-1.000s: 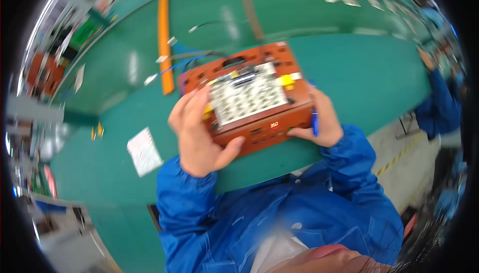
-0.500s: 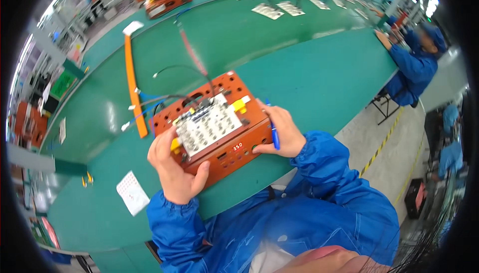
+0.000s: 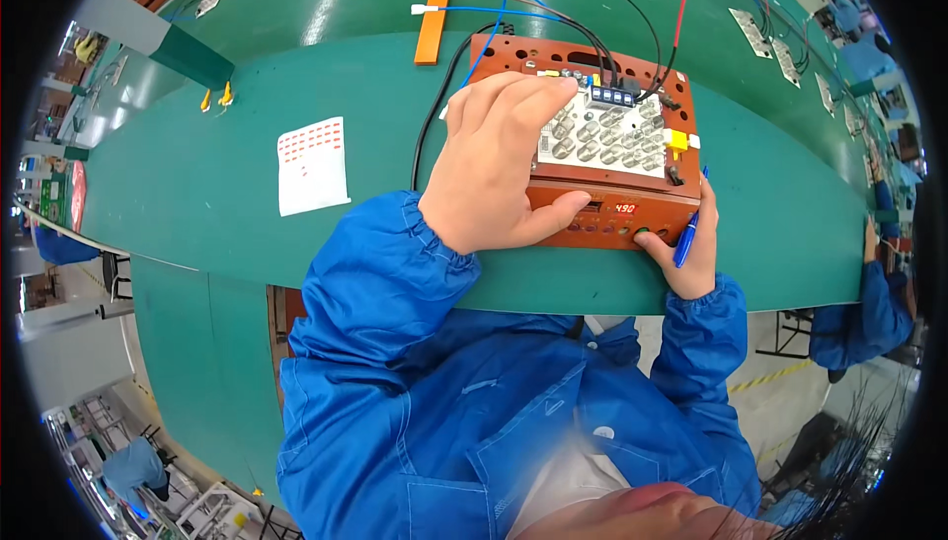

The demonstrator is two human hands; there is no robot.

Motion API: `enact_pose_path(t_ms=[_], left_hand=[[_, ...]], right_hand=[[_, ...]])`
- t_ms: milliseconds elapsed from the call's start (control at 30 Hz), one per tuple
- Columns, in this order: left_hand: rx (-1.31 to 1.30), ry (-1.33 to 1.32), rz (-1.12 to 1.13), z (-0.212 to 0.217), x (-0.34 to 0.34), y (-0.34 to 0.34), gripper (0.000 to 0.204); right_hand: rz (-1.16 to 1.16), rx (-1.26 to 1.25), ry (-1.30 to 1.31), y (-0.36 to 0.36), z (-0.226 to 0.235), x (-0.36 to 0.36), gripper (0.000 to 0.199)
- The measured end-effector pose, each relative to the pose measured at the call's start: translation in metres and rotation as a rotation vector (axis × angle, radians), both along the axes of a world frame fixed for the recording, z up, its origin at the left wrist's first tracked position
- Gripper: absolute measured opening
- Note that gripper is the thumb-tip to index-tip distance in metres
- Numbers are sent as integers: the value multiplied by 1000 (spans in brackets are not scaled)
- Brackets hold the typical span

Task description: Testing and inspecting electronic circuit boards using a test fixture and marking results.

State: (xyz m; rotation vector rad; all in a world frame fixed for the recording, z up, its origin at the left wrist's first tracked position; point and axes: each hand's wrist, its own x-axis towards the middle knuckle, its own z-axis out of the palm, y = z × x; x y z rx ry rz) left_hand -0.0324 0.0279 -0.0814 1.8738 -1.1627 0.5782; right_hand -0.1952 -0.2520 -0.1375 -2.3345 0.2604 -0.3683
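left hand (image 3: 499, 160) spread flat over white board (image 3: 602, 135) on orange test box (image 3: 592, 145) at green bench (image 3: 197, 204) edge; right hand (image 3: 686, 254) grips blue pen (image 3: 688, 226), finger at front button; keep board pressed level, press button squarely, avoid wires (image 3: 553, 7).

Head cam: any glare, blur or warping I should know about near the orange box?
Head view: fisheye bends the green table edge into an arc; black corners vignette. Glare streak on the far table surface. Orange box, left hand and right hand are sharp; the bottom edge near the collar is blurred.
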Motion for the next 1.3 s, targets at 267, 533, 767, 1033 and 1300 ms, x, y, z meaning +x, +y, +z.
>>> enact_pose_path(t_ms=[267, 533, 767, 1033, 1300], left_hand=[[-19, -2, -2, -4, 0, 2, 90], [-29, -9, -14, -5, -1, 0, 94], [-31, -11, -19, -6, -1, 0, 94], [42, -55, -35, 1, 4, 13, 91], [245, -19, 21, -8, 3, 36, 92]], right_hand=[[11, -63, 1, 6, 6, -2, 108], [-9, 0, -30, 6, 6, -3, 107], [51, -111, -11, 3, 6, -3, 99], [-32, 420, -330, -12, 8, 20, 39], [-143, 654, -447, -30, 50, 109, 34]])
